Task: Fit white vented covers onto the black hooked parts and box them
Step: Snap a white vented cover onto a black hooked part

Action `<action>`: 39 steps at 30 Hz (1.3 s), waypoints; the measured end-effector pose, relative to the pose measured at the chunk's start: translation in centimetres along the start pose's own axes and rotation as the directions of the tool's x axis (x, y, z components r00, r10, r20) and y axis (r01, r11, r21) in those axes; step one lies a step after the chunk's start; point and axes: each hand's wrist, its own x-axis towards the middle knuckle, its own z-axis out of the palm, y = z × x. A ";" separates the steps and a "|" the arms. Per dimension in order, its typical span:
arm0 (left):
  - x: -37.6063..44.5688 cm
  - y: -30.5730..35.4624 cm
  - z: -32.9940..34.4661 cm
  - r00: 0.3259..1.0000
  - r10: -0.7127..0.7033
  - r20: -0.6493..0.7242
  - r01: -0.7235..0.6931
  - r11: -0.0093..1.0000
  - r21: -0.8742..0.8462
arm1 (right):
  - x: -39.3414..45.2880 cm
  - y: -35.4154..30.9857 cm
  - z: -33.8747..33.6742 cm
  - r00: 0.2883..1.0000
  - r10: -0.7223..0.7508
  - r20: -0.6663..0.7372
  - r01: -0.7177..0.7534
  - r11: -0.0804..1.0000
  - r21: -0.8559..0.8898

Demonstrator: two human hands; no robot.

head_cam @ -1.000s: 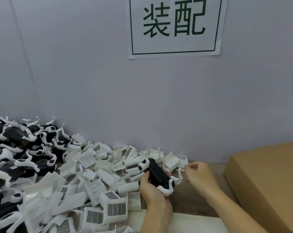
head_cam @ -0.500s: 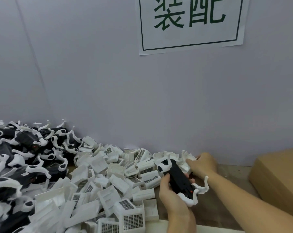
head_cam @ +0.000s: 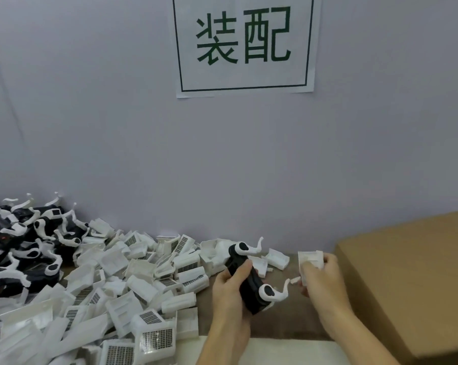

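Observation:
My left hand (head_cam: 232,288) grips a black hooked part (head_cam: 250,284) with two white hooks, held tilted above the table. To its right, my right hand (head_cam: 321,280) pinches a white vented cover (head_cam: 310,259), a short gap away from the black part. A big heap of loose white vented covers (head_cam: 133,283) spreads over the table's left and middle. Behind it at the far left lies a pile of black hooked parts (head_cam: 20,246). A brown cardboard box (head_cam: 412,275) stands at the right.
A grey wall runs close behind the table, with a white paper sign (head_cam: 245,43) in green characters. A white sheet (head_cam: 275,350) lies at the near edge between my forearms. Bare brown tabletop (head_cam: 299,314) shows under my hands.
My right hand has drawn back from the heap toward the right, now holding a white cover. My left hand keeps the black part and has tilted it slightly.

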 end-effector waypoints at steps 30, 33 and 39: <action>-0.4 -1.9 1.3 0.955 0.292 0.059 -0.291 0.872 0.393 | -2.8 1.0 1.8 0.910 -0.412 0.042 0.399 0.845 -0.356; -0.6 -1.8 1.5 0.953 0.296 0.063 -0.299 0.887 0.351 | -2.8 1.0 2.0 0.906 -0.412 0.094 0.418 0.842 -0.340; -1.5 -2.7 2.4 0.878 0.362 0.314 -0.472 0.767 0.435 | -3.0 0.9 2.3 0.910 -0.414 -0.018 0.374 0.840 -0.392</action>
